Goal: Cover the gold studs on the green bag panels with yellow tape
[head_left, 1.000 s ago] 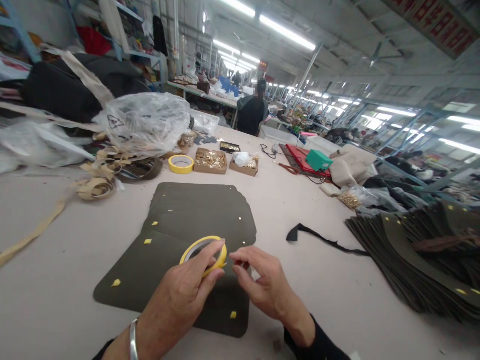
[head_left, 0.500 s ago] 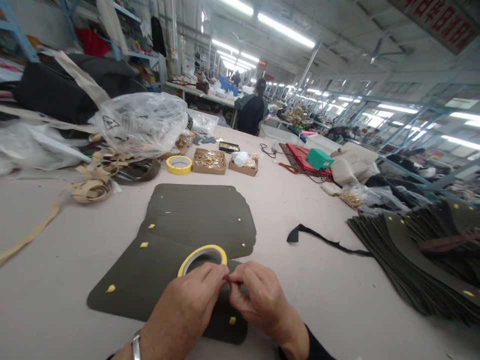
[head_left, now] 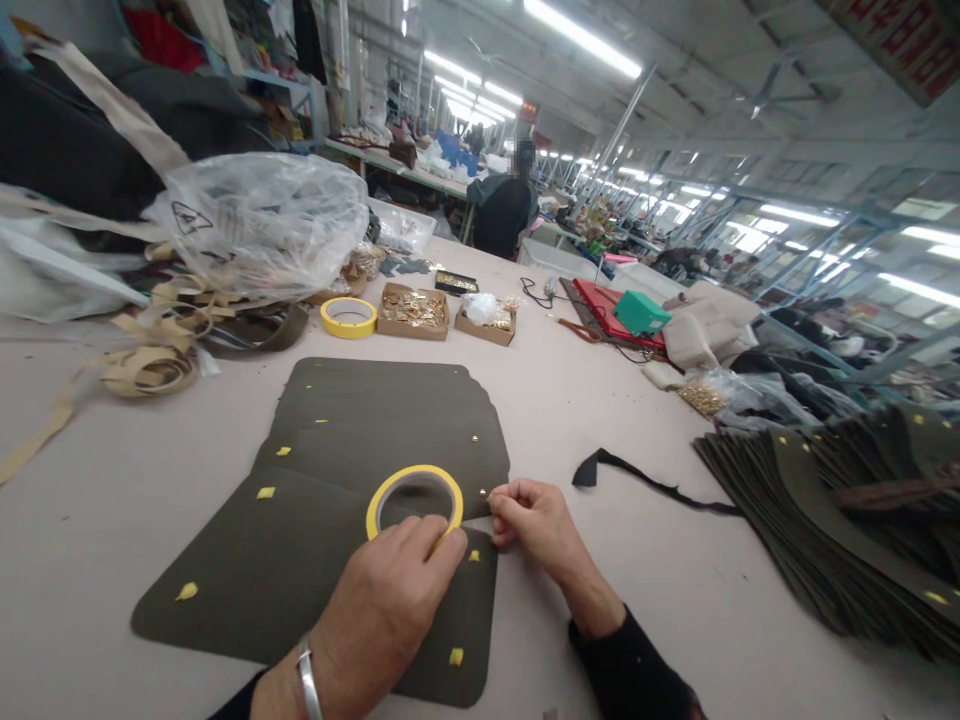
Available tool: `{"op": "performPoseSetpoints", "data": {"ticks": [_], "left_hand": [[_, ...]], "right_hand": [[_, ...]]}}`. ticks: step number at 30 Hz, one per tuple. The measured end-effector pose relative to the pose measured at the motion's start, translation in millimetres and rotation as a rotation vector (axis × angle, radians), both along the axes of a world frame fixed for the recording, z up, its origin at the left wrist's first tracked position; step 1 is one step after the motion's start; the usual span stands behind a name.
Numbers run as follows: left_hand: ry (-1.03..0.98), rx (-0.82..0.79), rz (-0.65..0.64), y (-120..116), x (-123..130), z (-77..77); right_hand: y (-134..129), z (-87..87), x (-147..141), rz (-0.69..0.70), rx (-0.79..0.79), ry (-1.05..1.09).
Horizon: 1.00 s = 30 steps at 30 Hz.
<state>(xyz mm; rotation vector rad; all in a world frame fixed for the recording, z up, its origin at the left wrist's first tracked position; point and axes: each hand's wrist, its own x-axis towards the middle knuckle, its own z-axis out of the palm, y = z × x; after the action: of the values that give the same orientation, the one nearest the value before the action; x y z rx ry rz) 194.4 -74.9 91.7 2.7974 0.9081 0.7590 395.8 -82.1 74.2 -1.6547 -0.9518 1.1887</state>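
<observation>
A yellow ring-shaped tape roll [head_left: 417, 469] is gripped by the left hand [head_left: 394, 605] over flat olive-green panels [head_left: 300, 545]. To its right, the right hand [head_left: 538, 525] is pinched, contents unclear, beside a small round gold stud [head_left: 483, 492].

Your left hand [head_left: 386, 610] hides the near part of the yellow tape roll [head_left: 417, 470], and whatever your right hand [head_left: 536, 522] may pinch is too small to tell. The right edge cuts off the stack of olive panels [head_left: 825, 530]; the distant person's head [head_left: 523, 157] is blurred.
</observation>
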Motion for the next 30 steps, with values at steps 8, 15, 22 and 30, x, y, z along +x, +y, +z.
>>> {"op": "performPoseSetpoints", "data": {"ticks": [8,15,22,30], "left_hand": [[0.352,-0.163,0.021,3.0,3.4,-14.3],[0.348,-0.197,0.005,4.0,2.6,-11.4],[0.335,-0.243,0.011,5.7,1.6,-10.3],[0.258,-0.243,-0.003,9.9,-2.5,-9.2]], "right_hand": [[13.8,-1.2,5.8,0.169,-0.021,-0.345],[21.9,6.2,-1.8,0.260,0.148,-0.793],[18.1,3.0,6.8,0.227,0.033,-0.605],[21.8,6.5,25.1,0.163,-0.103,-0.292]]}}
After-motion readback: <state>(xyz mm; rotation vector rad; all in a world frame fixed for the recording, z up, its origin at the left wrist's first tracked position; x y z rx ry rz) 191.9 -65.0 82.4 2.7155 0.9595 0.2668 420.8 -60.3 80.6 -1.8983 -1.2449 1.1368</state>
